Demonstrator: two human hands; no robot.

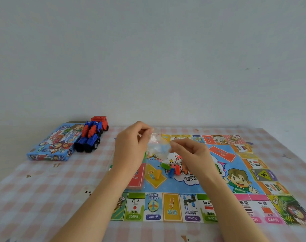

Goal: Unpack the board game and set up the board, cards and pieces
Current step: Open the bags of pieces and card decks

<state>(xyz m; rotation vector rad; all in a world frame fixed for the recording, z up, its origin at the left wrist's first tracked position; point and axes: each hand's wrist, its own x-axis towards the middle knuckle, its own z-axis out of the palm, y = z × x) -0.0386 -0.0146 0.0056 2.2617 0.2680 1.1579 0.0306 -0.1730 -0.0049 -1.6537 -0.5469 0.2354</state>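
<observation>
I am pinching the clear bag (pixel 156 145) between my left hand (pixel 131 147) and right hand (pixel 187 152), above the board (pixel 192 186). Pawns (pixel 173 171) are lying below (loose ones may be rolling off if I shake it).

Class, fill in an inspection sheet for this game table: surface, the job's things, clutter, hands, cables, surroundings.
Surface: table under a pink checked cloth, with a few dark spots.
Job's things: game board unfolded flat; orange, green, blue and red pieces lying loose at its centre; red card stack on its left part; game box at far left.
Clutter: red and blue toy truck resting partly on the box.
Hands: left hand and right hand both pinch a clear plastic bag above the board.
Cables: nothing seen.
Surroundings: plain pale wall behind.
</observation>
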